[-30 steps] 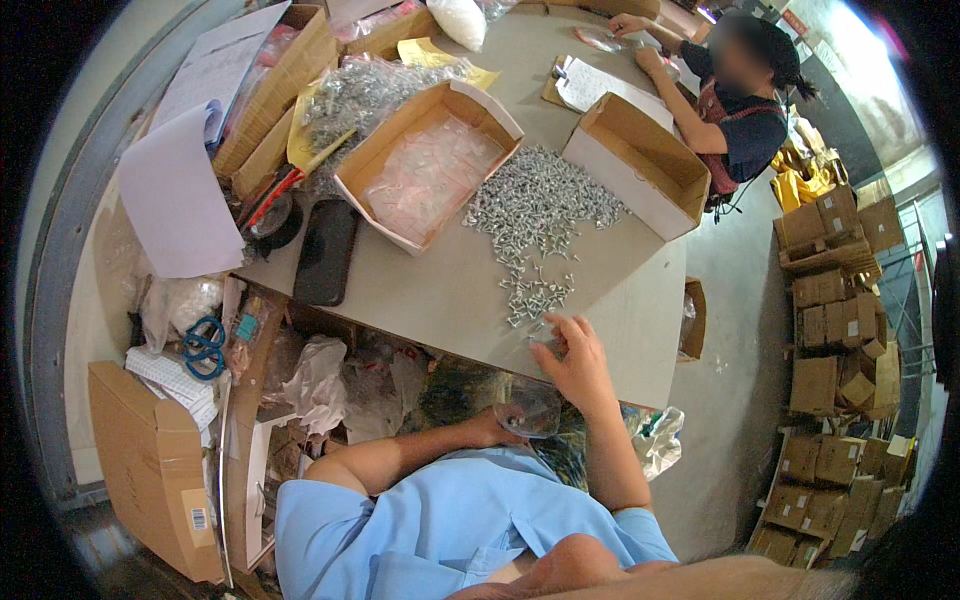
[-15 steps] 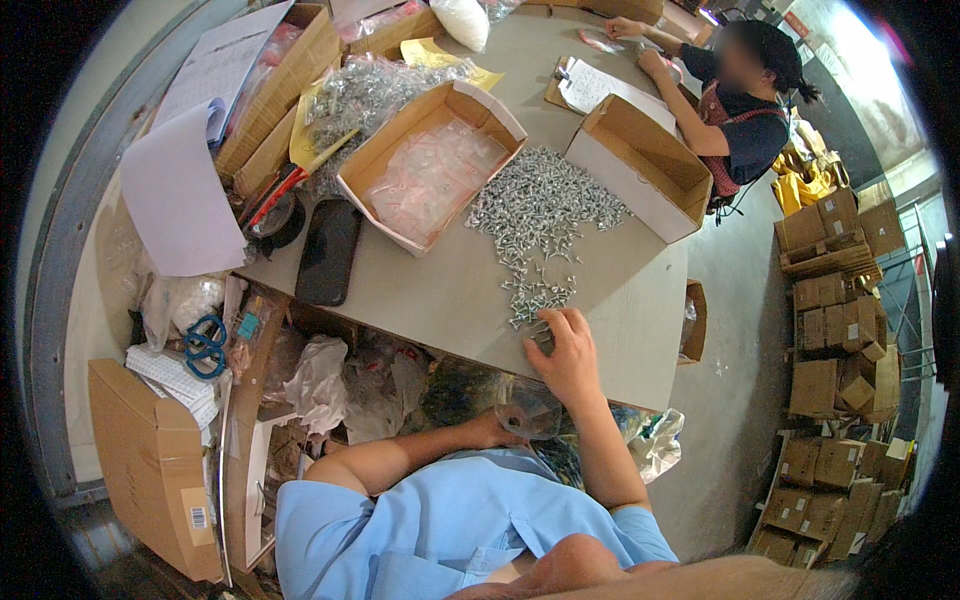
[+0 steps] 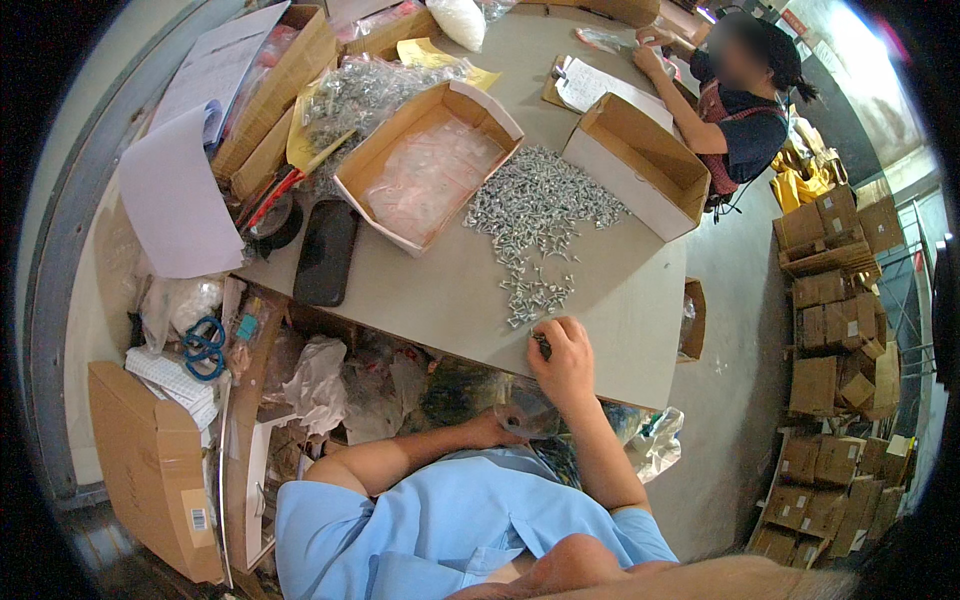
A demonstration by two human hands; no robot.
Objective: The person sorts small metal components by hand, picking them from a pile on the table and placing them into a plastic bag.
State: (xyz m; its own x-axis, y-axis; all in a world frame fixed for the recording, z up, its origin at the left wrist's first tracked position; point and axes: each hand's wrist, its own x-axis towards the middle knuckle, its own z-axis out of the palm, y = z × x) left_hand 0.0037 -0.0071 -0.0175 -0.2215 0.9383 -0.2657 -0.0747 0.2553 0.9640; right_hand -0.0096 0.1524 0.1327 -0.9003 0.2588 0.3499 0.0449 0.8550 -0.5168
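Note:
A heap of small silvery screws lies on the grey table and thins to a narrow trail toward me. At the near end of that trail, close to the table edge, my right hand has its fingers curled round a few screws, dark metal showing by the thumb. Below the edge, in front of my body, my left hand is closed on a see-through plastic container. Its exact shape is hard to make out, and my left fingertips are partly hidden.
Left of the heap stands an open carton of small clear bags; an open white carton stands to its right. A black phone lies near the left edge. Across the table a co-worker sits by a clipboard.
My right fingers have closed round screws at the end of the trail and drawn slightly toward me. The left hand stays about where it was. The co-worker's hands have shifted.

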